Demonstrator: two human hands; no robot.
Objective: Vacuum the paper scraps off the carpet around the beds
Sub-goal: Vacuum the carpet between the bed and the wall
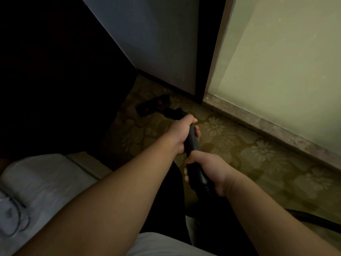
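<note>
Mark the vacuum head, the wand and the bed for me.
vacuum head [149, 106]: head view, top of the nozzle.
wand [193, 143]: head view, bare stretch of tube.
bed [46, 174]: head view, sheet near its corner.

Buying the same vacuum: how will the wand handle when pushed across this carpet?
Probably stiff: the wand runs straight from left hand to right hand. The head lies flat, so likely slides, not tips. The ribbed hose should flex.

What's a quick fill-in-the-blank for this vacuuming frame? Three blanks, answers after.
1. Left hand and right hand both grip the vacuum tube; the ___ one is nearer the vacuum head.
2. The vacuum head sits on the patterned ___.
3. The bed is on the person's ___ side.
Missing: left; carpet; left.
</note>
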